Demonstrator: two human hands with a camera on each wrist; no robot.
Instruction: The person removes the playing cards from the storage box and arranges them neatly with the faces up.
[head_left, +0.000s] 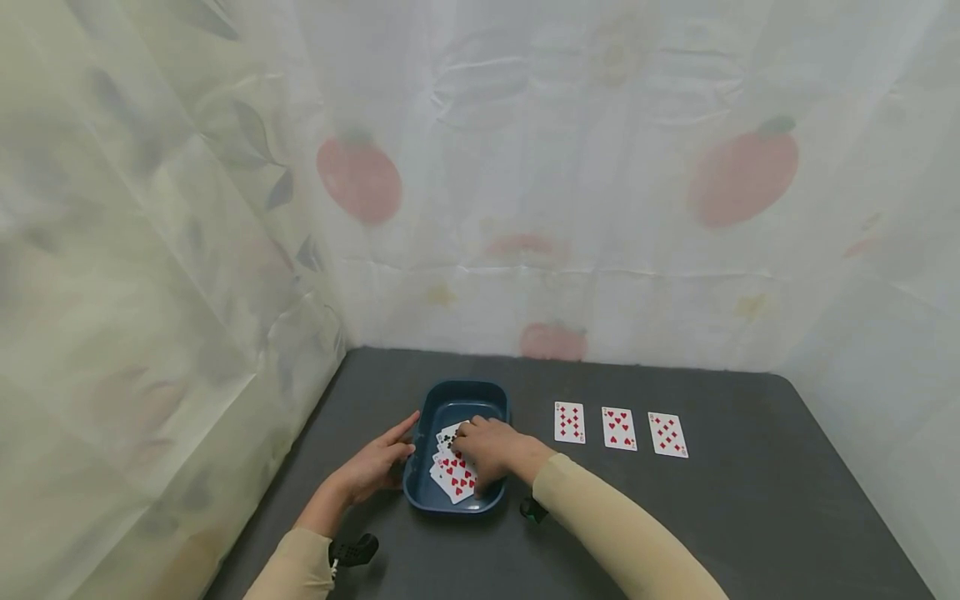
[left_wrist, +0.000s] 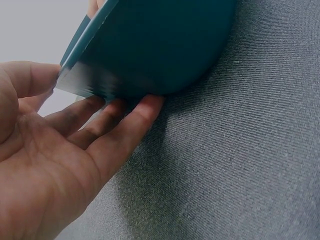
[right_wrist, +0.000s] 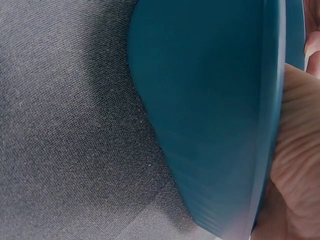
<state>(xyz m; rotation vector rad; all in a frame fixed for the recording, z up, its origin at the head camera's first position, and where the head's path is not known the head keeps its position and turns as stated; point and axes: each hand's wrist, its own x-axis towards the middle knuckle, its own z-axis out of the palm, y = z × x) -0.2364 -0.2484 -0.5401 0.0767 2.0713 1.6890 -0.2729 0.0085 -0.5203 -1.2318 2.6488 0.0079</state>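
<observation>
A blue rectangular tray (head_left: 457, 507) with rounded corners stands on the dark table. Inside it lie overlapping playing cards: a hearts card (head_left: 453, 483) in front and a clubs card (head_left: 446, 436) behind it. My right hand (head_left: 491, 450) reaches over the tray's right rim, fingers down at the cards. In the right wrist view, the tray wall (right_wrist: 210, 100) hides those fingertips. Against the left side of the tray rests my left hand (head_left: 375, 463). The left wrist view shows its fingertips (left_wrist: 150, 104) touching the outer wall, with another digit up at the rim.
Right of the tray, three face-up cards lie in a spaced row: a diamonds card (head_left: 569, 422), a hearts card (head_left: 618, 428) and another diamonds card (head_left: 667, 435). Pale printed curtains (head_left: 480, 308) enclose the table (head_left: 720, 517) at the back and sides.
</observation>
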